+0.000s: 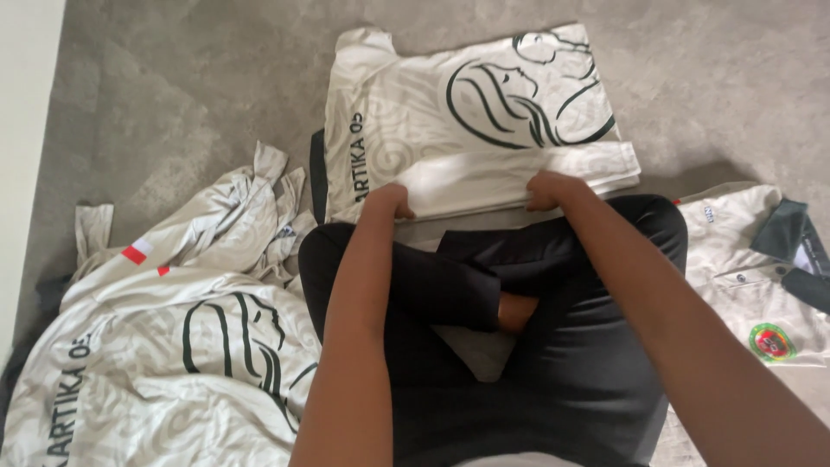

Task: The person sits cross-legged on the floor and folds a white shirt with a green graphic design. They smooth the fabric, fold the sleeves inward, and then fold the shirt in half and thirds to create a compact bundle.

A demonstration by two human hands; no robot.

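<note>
Folding seems well advanced: the cream patterned jersey with dark line drawing (471, 104) lies flat on the grey carpet (173, 104) at 12 o'clock, its near hem doubled over. The left hand (391, 201) and right hand (549, 190) both pinch that hem, fingers closed. A loose heap of cream jerseys (164, 346) waits at 8 o'clock, one cream collared shirt (761, 277) at 3 o'clock. The person's crossed legs in black trousers (536, 346) crowd the space.

both arms outstretched, left hand (391, 199) and right hand (546, 190) clenched, knuckles up
</note>
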